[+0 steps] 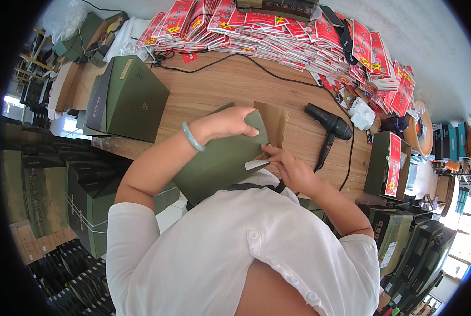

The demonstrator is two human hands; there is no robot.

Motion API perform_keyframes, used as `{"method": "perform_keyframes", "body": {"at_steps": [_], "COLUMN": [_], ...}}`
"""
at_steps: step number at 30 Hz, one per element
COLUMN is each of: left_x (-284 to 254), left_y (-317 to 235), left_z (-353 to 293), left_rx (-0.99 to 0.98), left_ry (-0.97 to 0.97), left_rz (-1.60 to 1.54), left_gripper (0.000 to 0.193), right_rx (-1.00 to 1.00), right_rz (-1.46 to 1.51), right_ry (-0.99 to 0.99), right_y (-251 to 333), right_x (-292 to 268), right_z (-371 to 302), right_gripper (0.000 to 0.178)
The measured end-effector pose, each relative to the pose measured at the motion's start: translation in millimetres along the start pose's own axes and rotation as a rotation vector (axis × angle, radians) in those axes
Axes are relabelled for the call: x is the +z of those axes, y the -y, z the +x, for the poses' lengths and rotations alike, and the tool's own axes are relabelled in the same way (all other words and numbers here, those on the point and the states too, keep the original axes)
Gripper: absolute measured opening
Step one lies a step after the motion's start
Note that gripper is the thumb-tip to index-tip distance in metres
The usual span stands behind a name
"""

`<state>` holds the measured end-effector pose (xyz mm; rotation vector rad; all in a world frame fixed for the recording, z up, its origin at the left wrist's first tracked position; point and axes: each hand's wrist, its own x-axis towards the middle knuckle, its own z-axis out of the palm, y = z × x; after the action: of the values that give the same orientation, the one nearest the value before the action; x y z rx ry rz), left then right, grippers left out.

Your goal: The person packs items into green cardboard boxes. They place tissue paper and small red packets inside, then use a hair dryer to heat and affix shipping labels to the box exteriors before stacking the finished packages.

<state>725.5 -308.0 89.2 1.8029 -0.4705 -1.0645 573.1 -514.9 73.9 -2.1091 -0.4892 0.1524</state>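
A dark green cardboard box [204, 163] lies tilted against my body at the table's front edge, its brown inner side [275, 120] showing at the far right end. My left hand [229, 124], with a pale bracelet at the wrist, is wrapped over the box's upper edge, thumb on the green face. My right hand [293, 169] is closed, its fingertips pinching the box's right edge, where a white strip [256, 164] sticks out. How the strip is attached is hard to make out. Right of the hands, a black hair dryer [330, 125] rests on the wooden table.
Another green box [140, 100] stands at the table's left. Piles of red printed packets [288, 39] line the back, with a black cable [277, 78] before them. An open green box [375, 163] holding a red packet is at the right. Stacked green boxes [90, 197] crowd the left floor.
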Motion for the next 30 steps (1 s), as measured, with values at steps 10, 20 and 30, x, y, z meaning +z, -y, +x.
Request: {"method": "perform_keyframes", "body": {"at_steps": [10, 20, 30], "left_x": [-5, -21, -119], "left_y": [3, 2, 3], "left_z": [7, 40, 131], "left_rx": [-0.016, -0.046, 0.337], "left_ry": [0.050, -0.136, -0.485], "left_rz": [-0.089, -0.180, -1.192], "left_gripper": [0.035, 0.033, 0.034], "right_rx": [-0.267, -0.167, 0.061], "right_rz": [0.099, 0.513, 0.651], "right_ry": [-0.111, -0.411, -0.843], "right_y": [-29, -22, 2], "right_x": [12, 8, 6], "right_z": [-6, -4, 1], "right_gripper": [0.016, 0.016, 0.017]}}
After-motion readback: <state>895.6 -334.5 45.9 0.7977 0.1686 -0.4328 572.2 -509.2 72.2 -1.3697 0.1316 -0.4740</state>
